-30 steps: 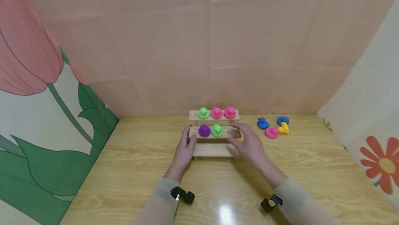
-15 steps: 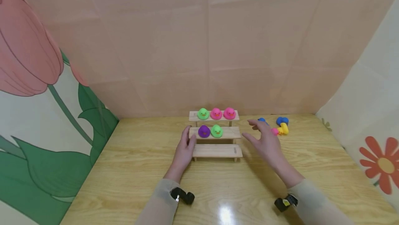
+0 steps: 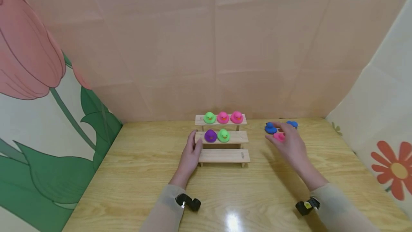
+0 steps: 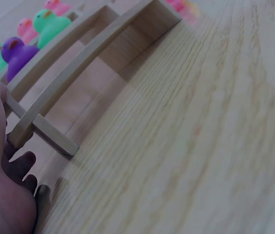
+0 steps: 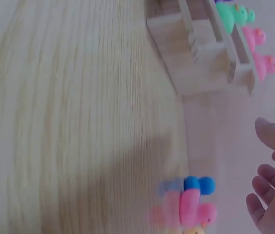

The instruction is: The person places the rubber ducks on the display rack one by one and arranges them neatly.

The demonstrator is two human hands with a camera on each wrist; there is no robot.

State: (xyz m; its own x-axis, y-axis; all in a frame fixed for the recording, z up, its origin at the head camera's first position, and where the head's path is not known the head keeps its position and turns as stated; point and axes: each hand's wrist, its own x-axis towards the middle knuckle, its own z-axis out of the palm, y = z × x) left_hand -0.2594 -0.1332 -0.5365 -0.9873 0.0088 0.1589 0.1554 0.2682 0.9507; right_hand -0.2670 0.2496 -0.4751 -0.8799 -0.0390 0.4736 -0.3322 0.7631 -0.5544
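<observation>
A three-tier wooden display stand (image 3: 224,156) stands mid-table. My left hand (image 3: 190,155) grips its left end, thumb at the front; the left wrist view shows fingers curled by the lower step (image 4: 74,73). On the top tier sit a green duck (image 3: 210,118) and two pink ducks (image 3: 236,117). The middle tier bears a purple duck (image 3: 210,136) and a green duck (image 3: 224,136). My right hand (image 3: 293,149), thumb and fingers spread apart, hovers at a loose pink duck (image 3: 279,137). Beside that lie blue ducks (image 3: 270,128); a yellow one is mostly hidden behind the hand.
The wood-grain table (image 3: 141,174) meets a pinkish cloth backdrop (image 3: 212,57) just behind the stand. Printed flower panels flank it: a tulip (image 3: 29,42) at left, a red flower (image 3: 398,169) at right. Small black wrist cameras (image 3: 189,202) sit on both sleeves.
My right hand has left the stand's right end and moved right to the loose ducks, covering part of them. The left hand has stayed at the stand's left end.
</observation>
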